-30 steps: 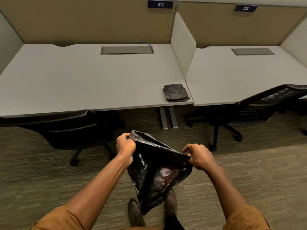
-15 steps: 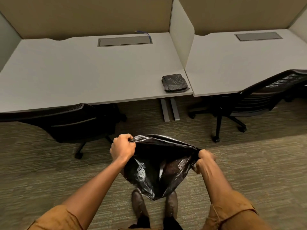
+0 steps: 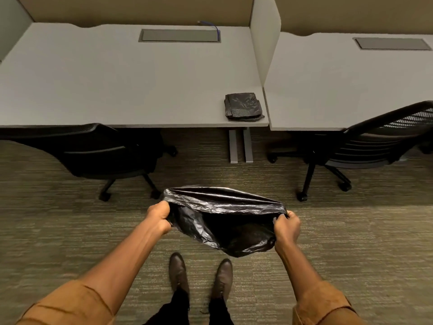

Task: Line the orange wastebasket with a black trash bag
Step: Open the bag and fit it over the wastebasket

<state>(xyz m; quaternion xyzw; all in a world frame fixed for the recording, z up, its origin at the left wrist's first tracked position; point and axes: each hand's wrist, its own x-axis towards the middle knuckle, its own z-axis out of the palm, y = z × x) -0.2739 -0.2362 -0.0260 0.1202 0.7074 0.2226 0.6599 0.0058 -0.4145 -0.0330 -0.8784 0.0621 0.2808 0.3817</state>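
Carpeted office floor (image 3: pixel 70 231) fills the space under both hands, and beyond them stand 2 grey desks (image 3: pixel 117 78) with 2 black chairs (image 3: pixel 98 151) pushed in. No orange wastebasket shows anywhere in view.

Between the hands hangs the black trash bag (image 3: pixel 222 221), clear of the floor and above the brown shoes (image 3: pixel 179 270). Its mouth faces up and toward the person, gaping dark, and its long axis runs straight from one hand to the other; the closed bottom sags below and nearer the right hand.

Left hand (image 3: pixel 159 219) is curled into a fist pinching the rim at that end; right hand (image 3: pixel 287 228) pinches the opposite end the same way.

To do this step well, I judge the rim should be kept taut and level, both grips even, so the mouth stays wide for the basket.

Farthest from the hands, a folded stack of spare bags (image 3: pixel 243 106) lies on the desk edge.
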